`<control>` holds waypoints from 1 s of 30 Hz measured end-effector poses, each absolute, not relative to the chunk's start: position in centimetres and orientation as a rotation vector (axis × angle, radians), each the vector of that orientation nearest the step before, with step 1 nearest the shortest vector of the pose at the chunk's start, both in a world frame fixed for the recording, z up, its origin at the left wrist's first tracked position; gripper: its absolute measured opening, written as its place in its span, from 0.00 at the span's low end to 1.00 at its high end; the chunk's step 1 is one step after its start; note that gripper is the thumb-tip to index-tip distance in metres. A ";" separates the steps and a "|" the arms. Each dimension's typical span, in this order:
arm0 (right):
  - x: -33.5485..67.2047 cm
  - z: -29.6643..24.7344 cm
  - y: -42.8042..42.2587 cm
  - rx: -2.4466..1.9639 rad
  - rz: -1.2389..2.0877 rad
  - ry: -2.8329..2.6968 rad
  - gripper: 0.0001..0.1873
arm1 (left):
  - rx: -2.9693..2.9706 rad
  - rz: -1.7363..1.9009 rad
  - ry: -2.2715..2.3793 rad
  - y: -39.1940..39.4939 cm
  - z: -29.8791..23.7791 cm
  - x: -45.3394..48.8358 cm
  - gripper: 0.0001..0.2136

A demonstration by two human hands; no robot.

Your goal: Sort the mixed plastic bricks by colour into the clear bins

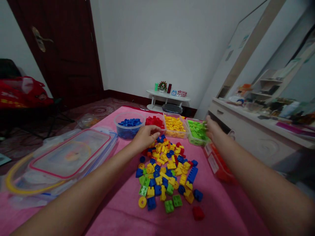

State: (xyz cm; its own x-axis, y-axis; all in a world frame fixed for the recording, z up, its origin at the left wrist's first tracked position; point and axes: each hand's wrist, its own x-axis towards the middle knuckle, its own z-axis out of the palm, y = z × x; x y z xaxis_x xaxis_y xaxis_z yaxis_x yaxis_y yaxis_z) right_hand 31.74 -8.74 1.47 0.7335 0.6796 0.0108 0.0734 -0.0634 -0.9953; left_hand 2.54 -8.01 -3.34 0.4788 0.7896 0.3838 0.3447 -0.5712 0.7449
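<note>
A heap of mixed plastic bricks (167, 173) in blue, yellow, green and red lies on the pink cloth (118, 209). My left hand (145, 137) rests at the heap's far edge with its fingers curled, just in front of the red-brick tub (154, 122); what it holds, if anything, is hidden. My right hand (214, 131) reaches to the green-brick tub (197, 131), back of the hand up, fingers blurred. A round tub of blue bricks (129, 126) and a tub of yellow bricks (175, 126) stand in the same row.
Stacked clear lids (69, 157) with coloured rims lie at the left. An orange box (218, 164) sits by my right forearm. A white dresser (256, 131) stands at the right, a small white shelf (167, 98) by the far wall, a dark door (66, 49) at the back left.
</note>
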 end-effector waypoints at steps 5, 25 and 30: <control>28.1 -0.7 -10.2 -1.588 0.469 -0.850 0.12 | 2.469 0.734 1.052 -7.5 -5.3 2.4 0.16; 17.4 3.3 -22.5 -1.899 0.623 -2.641 0.08 | 2.654 0.420 1.316 -7.3 -5.8 1.7 0.10; 14.1 1.7 -23.5 -2.054 0.272 -2.856 0.15 | 2.615 0.303 1.337 -7.1 -5.4 1.1 0.14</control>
State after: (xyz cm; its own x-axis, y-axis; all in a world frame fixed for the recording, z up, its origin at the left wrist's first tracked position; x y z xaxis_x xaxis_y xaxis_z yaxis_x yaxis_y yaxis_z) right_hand 14.05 -23.51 1.70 -0.2732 0.8786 -0.3917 0.9368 0.3356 0.0993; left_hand 1.10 -7.10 -5.40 0.5728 0.8142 0.0951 0.7756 -0.5759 0.2583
